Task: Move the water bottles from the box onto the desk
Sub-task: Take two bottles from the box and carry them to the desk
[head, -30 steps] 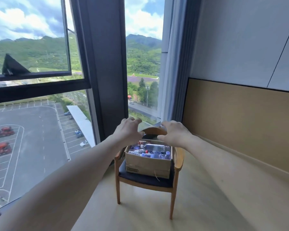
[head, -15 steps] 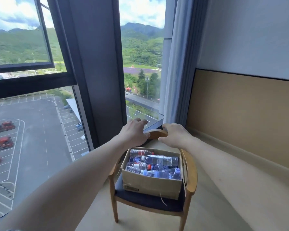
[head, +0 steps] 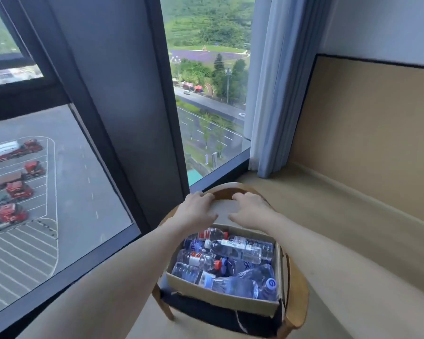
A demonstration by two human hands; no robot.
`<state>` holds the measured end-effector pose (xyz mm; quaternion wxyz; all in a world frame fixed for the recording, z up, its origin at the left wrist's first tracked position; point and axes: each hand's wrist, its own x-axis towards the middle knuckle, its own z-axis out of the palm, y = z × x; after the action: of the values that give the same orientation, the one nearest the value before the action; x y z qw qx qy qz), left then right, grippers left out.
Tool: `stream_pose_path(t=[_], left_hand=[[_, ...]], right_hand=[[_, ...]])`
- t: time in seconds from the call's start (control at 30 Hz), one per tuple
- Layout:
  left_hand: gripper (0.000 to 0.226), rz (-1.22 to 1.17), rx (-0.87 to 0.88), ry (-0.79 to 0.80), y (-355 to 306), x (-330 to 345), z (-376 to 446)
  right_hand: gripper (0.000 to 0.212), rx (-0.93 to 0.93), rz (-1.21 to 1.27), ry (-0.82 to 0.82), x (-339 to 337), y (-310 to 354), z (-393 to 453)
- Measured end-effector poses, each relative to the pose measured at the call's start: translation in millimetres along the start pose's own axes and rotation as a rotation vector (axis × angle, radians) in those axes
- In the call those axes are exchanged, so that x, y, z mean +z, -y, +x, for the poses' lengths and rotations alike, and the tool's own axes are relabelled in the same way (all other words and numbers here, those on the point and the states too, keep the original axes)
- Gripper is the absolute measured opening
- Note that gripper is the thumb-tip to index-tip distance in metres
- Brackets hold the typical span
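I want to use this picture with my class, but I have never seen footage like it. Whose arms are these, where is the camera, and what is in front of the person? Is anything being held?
The camera is worn on a person's head and looks forward and down, so the two bare arms are the wearer's own. The left hand and right hand rest on the curved back of a wooden chair by a tall window. On the chair's seat sits an open cardboard box filled with plastic water bottles lying on their sides. No bottle is held; both hands are on the chair's backrest. No desk is in view.
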<state>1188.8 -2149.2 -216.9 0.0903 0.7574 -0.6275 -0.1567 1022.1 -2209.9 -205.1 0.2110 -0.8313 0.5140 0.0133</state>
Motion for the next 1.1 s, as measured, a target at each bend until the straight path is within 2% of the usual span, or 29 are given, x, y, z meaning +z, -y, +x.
stream_pose_path(t=[0.1, 0.27, 0.43, 0.57, 0.7, 0.83, 1.0, 1.1], left_hand=[[0.056, -0.023, -0.035, 0.06, 21, 30, 21], [0.046, -0.046, -0.058, 0.182, 67, 79, 47], [0.045, -0.048, -0.09, 0.344, 122, 118, 74], [0.053, -0.048, -0.065, 0.432, 152, 140, 92], [0.056, -0.045, -0.035, 0.44, 167, 164, 107], [0.058, -0.03, 0.015, 0.449, 171, 187, 123], [0.07, 0.153, 0.135, 0.399, 174, 210, 145], [0.072, 0.117, 0.141, 0.391, 174, 218, 157]], right_hand=[[0.07, 0.058, 0.044, 0.082, 34, -7, 29], [0.047, 0.111, 0.057, 0.203, 87, -6, 69], [0.059, 0.196, 0.104, 0.321, 145, 7, 98], [0.054, 0.283, 0.153, 0.415, 184, 10, 110], [0.049, 0.345, 0.167, 0.501, 218, 7, 117], [0.055, 0.398, 0.194, 0.518, 251, 4, 125], [0.053, 0.379, 0.157, 0.528, 283, 8, 135], [0.054, 0.364, 0.118, 0.527, 294, 9, 136]])
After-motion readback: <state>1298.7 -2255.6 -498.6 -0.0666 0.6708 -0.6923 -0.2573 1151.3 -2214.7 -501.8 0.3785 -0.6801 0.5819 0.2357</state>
